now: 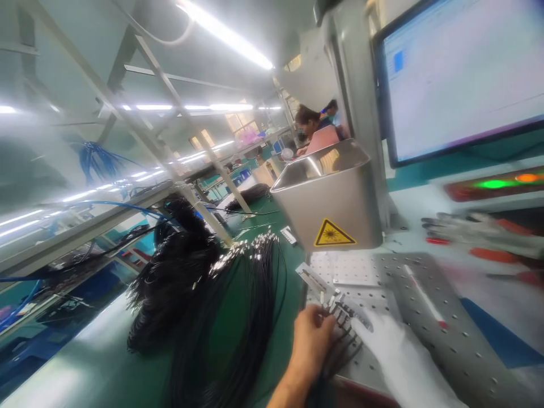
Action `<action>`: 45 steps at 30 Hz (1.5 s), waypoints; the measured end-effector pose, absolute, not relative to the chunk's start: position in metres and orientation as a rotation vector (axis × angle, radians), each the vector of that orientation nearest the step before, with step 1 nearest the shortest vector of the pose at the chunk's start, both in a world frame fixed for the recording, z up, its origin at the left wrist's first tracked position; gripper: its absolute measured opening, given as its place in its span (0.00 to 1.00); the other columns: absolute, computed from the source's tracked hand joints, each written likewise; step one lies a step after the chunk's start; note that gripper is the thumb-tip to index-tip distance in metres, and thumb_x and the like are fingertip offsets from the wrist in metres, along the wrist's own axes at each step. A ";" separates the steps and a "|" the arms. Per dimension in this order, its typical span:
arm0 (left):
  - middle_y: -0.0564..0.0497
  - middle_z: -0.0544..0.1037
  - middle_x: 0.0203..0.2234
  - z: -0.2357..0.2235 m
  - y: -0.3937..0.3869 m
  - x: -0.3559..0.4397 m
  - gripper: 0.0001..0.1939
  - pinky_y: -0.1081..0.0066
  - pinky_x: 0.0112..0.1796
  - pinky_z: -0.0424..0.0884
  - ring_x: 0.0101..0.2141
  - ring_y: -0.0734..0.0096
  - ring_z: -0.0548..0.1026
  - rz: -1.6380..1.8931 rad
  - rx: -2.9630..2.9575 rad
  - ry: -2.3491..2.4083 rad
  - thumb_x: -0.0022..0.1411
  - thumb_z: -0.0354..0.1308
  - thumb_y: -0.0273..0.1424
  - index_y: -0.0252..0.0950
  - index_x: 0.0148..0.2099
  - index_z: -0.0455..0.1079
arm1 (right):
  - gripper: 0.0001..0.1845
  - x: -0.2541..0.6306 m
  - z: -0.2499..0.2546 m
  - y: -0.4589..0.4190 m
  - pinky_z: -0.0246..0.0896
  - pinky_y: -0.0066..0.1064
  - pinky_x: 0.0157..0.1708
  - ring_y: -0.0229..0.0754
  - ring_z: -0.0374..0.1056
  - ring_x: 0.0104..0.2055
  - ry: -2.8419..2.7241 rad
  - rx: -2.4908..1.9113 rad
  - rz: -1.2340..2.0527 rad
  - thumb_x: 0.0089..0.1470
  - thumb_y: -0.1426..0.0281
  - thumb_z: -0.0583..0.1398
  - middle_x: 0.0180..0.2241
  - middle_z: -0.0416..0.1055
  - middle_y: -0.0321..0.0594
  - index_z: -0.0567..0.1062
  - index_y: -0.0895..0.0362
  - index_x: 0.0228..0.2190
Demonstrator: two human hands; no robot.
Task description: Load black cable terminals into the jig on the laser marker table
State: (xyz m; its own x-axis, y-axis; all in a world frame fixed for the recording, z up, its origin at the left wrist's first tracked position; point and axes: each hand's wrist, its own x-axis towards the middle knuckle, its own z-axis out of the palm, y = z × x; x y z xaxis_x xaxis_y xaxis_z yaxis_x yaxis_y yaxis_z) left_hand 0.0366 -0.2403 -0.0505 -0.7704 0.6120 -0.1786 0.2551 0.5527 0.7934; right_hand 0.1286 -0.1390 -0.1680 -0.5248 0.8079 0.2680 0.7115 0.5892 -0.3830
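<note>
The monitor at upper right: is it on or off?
On. The monitor glows bright white with a small blue patch near its upper left corner; its content is too blurred to read. Below it, a green indicator light is lit too.

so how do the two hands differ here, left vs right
The left hand is bare, while the right hand wears a white glove. The left hand sits at the edge of the perforated metal plate, beside the loose black cable bundle; the right hand lies further in over the plate. Both rest on the same row of black cable ends in a small fixture, though blur hides how firmly either one grips.
</note>
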 end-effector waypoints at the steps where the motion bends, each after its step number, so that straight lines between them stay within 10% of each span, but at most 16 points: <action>1: 0.57 0.68 0.20 -0.051 -0.241 0.037 0.03 0.74 0.29 0.57 0.26 0.73 0.65 1.102 0.714 2.367 0.57 0.58 0.29 0.35 0.31 0.68 | 0.19 0.129 -0.168 -0.139 0.70 0.35 0.33 0.48 0.74 0.32 -2.406 -1.220 0.317 0.63 0.64 0.52 0.34 0.76 0.45 0.81 0.51 0.45; 21: 0.49 0.77 0.27 -0.029 -0.239 0.058 0.06 0.70 0.31 0.53 0.31 0.67 0.72 0.373 0.866 2.652 0.59 0.54 0.30 0.37 0.30 0.69 | 0.20 0.141 -0.152 -0.140 0.71 0.32 0.31 0.46 0.73 0.32 -2.462 -1.143 0.265 0.65 0.65 0.51 0.34 0.77 0.47 0.81 0.54 0.46; 34: 0.47 0.78 0.31 -0.034 -0.238 0.055 0.06 0.69 0.32 0.54 0.35 0.65 0.73 0.460 0.788 2.574 0.61 0.54 0.30 0.37 0.31 0.68 | 0.34 0.150 -0.147 -0.120 0.66 0.34 0.27 0.44 0.70 0.30 -2.797 -0.469 -0.245 0.53 0.82 0.53 0.54 0.71 0.30 0.75 0.35 0.51; 40: 0.51 0.71 0.23 -0.040 -0.236 0.054 0.09 0.69 0.30 0.51 0.28 0.70 0.66 0.548 0.882 2.562 0.58 0.53 0.26 0.37 0.25 0.60 | 0.32 0.150 -0.134 -0.118 0.62 0.31 0.24 0.45 0.69 0.26 -2.989 -0.613 -0.033 0.56 0.80 0.53 0.32 0.74 0.42 0.74 0.37 0.54; 45: 0.56 0.64 0.18 -0.038 -0.243 0.051 0.12 0.71 0.28 0.51 0.26 0.74 0.62 0.753 0.782 2.479 0.54 0.56 0.26 0.36 0.22 0.59 | 0.34 0.147 -0.124 -0.129 0.66 0.34 0.26 0.43 0.70 0.30 -2.860 -0.588 -0.204 0.53 0.85 0.50 0.49 0.74 0.35 0.78 0.37 0.47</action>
State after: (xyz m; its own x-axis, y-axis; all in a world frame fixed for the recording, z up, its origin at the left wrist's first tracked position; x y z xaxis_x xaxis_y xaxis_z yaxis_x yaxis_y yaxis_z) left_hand 0.0505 -0.2429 -0.0377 -0.7474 0.6221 -0.2333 0.3873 0.6933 0.6077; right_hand 0.1472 -0.1287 -0.1243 -0.8973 0.3729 0.2364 0.4027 0.9107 0.0921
